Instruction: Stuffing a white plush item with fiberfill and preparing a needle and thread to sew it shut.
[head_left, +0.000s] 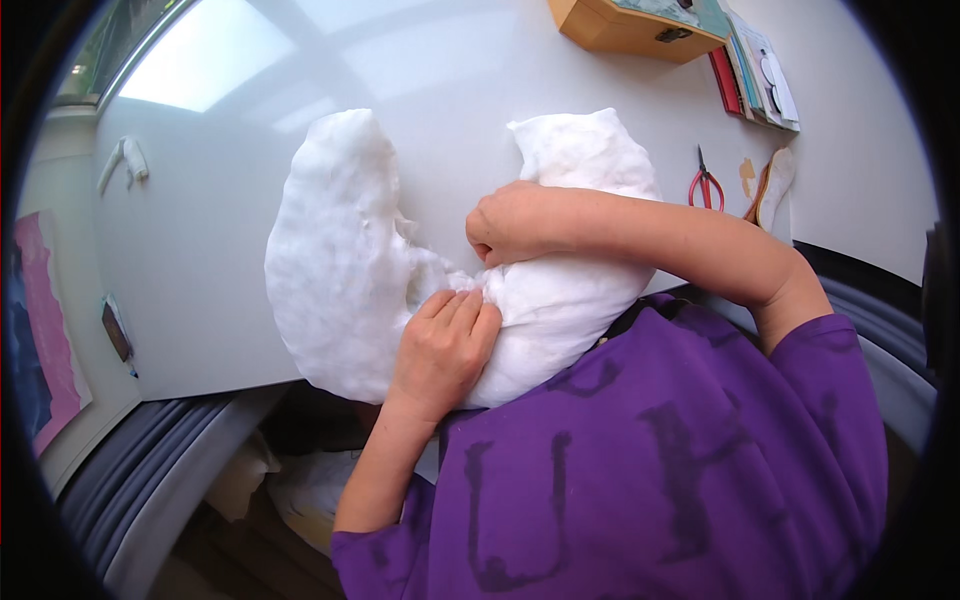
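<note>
A thick, U-shaped white stuffed cushion (326, 247), its two arms pointing away from me, lies on the white tabletop (202, 300) against the table's near edge. Along its inner curve the white material is gathered and ragged. My left hand (450, 337) grips that gathered inner edge between curled fingers and thumb. Just beyond it, my right hand (506, 221) is curled into a fist beside the right arm of the cushion, with the forearm crossing over it. The fingertips of my right hand are turned away, so anything in them is hidden.
Red-handled scissors (705, 187) lie to the right, near an insole-shaped item (776, 184). A wooden box (637, 34) with a metal clasp and a stack of books and papers (757, 75) stand at the far right. A white object (131, 157) and a small dark item (116, 330) lie left.
</note>
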